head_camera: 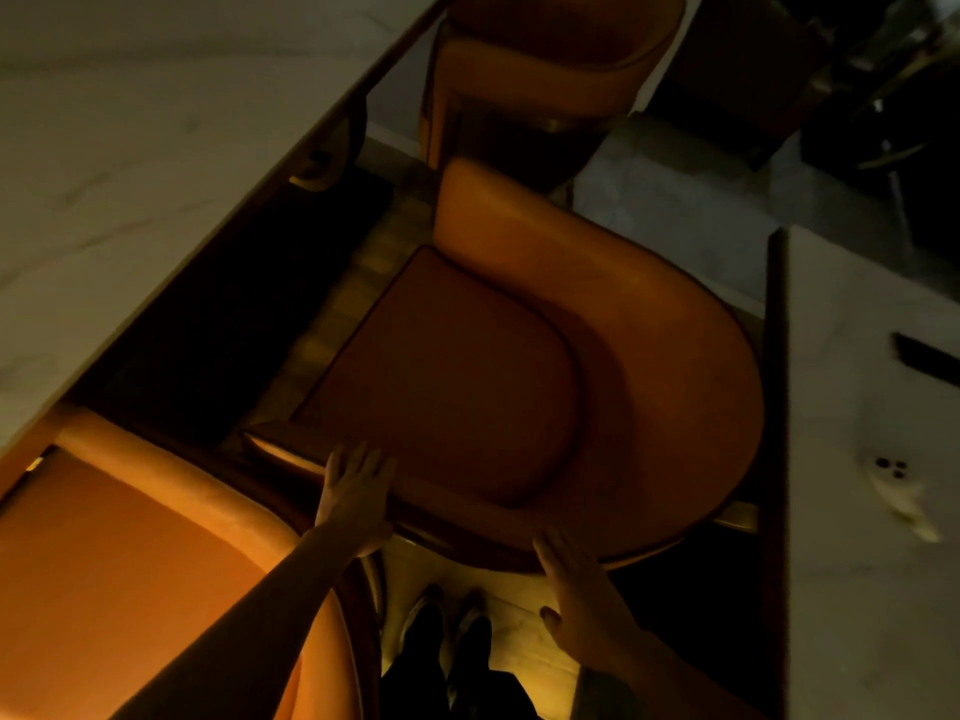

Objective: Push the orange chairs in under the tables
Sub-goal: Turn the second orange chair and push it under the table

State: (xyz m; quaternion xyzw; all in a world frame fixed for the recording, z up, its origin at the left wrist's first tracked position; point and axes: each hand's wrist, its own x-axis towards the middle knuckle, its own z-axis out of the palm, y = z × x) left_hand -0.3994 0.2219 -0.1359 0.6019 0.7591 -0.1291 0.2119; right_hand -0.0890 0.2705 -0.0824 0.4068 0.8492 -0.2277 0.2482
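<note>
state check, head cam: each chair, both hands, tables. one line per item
middle chair: out from the left table, seat fully exposed, not yet pushed in
near chair: seat mostly exposed, front corner under the left table's edge
far chair: beside the left table, partly out of frame
left hand: fingers flat on the middle chair's armrest
right hand: fingers straight against the middle chair's curved back
left table: bare top
right table: holds a few small items, blurred

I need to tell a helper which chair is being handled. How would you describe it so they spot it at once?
Find the long pale table on the left. Three orange chairs line its edge; take the middle chair, standing clear of the table with its whole seat showing. Only this one has hands on it: left hand on its armrest, right hand on its curved back.
</note>
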